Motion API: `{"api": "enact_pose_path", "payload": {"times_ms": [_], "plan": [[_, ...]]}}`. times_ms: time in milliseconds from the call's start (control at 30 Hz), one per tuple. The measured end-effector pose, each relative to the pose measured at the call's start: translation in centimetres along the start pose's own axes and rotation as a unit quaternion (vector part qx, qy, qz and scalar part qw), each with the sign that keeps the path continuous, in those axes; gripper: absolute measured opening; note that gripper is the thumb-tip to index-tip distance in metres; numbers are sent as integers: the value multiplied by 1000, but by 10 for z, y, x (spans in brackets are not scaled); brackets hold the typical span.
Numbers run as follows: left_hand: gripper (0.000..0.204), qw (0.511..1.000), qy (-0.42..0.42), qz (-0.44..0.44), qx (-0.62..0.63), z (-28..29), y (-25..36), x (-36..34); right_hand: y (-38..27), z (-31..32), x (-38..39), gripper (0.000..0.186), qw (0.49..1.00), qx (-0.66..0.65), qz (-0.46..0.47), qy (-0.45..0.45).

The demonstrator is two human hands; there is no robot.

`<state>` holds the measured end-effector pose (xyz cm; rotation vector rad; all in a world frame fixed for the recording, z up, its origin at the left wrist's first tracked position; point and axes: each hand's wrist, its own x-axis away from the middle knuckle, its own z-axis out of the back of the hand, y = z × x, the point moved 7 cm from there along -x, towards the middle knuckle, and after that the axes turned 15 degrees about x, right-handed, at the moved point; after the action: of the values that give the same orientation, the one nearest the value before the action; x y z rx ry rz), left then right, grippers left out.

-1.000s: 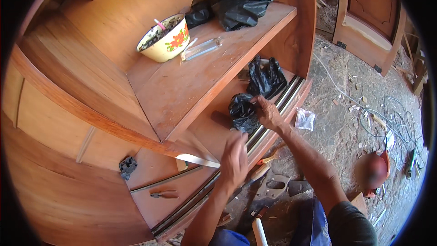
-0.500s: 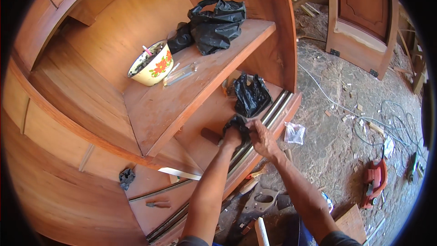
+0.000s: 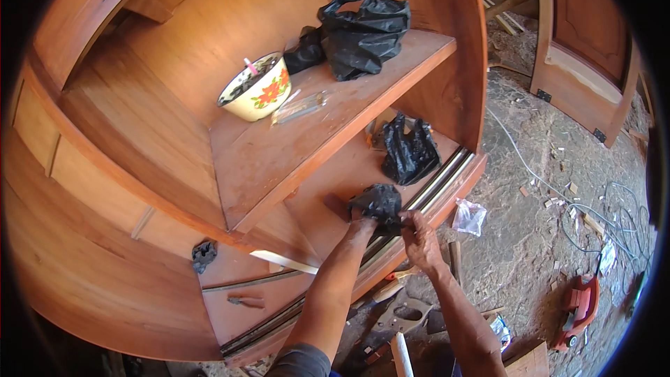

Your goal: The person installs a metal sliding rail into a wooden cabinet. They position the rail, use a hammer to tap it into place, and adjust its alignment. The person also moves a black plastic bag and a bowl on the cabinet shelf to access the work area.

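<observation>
Littered floor (image 3: 516,265) is spreading right of a wooden cabinet (image 3: 272,167). Near, the right hand (image 3: 421,243) is pinching a black bag (image 3: 377,200) just left of its fingers; it is hiding the fingers of the left hand (image 3: 361,228), whose state I cannot tell. Beyond, another bag (image 3: 410,151) is resting.

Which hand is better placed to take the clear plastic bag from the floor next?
Probably the right hand: it lies nearer the clear plastic bag, its fingertips at the edge of a black bag. The left hand is farther away, partly hidden by that bag.
</observation>
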<state>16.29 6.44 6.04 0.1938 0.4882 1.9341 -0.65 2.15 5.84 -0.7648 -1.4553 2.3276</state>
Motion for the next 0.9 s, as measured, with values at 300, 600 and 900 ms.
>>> {"api": "enact_pose_path", "payload": {"times_ms": [300, 600, 900], "plan": [[30, 978, 154, -21, 138, 40, -46, 47, 3, -43, -36, 43, 999, -31, 4, 15], [20, 944, 194, 255, 71, 63, -55, 81, -23, -40, -58, 37, 992, 111, 48, 41], [29, 650, 330, 224, 647, 42, -56, 142, -13, -57, -72, 33, 998, 16, -38, 41]]}}
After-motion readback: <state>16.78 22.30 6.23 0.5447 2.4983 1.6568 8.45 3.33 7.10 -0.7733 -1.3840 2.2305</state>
